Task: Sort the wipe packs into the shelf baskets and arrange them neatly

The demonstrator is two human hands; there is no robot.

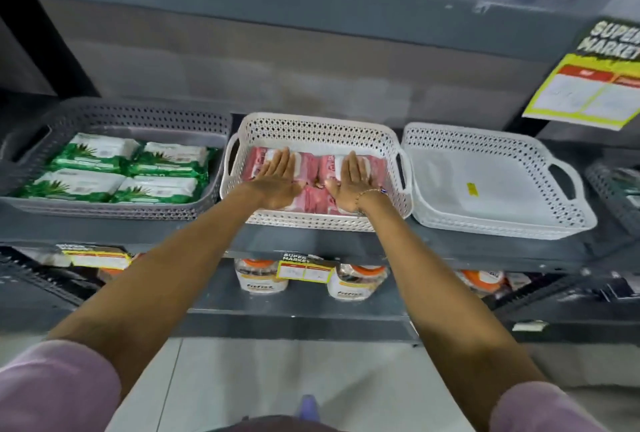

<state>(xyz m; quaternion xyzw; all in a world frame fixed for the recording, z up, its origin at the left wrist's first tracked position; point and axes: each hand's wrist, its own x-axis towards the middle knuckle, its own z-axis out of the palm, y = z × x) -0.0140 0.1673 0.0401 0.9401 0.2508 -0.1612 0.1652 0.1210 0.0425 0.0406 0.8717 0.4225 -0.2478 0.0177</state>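
Three baskets stand side by side on a grey shelf. The grey basket (145, 113) on the left holds several green wipe packs (104, 168) laid flat in neat rows. Several pink wipe packs (311, 168) lie in the white middle basket (318, 128). My left hand (277, 179) lies flat, fingers stretched, on the left pink packs. My right hand (353, 182), with a thin bracelet at the wrist, lies flat on the right pink packs. Neither hand grips anything. The white basket (495, 217) on the right has only a small yellow sticker (472, 188) on its floor.
A yellow "Super Market" price sign (588, 85) hangs from the upper shelf at the right. Another grey basket (620, 189) shows at the far right edge. Below, the lower shelf carries jars with orange lids (356, 281) and price tags (304, 270). The floor is light tile.
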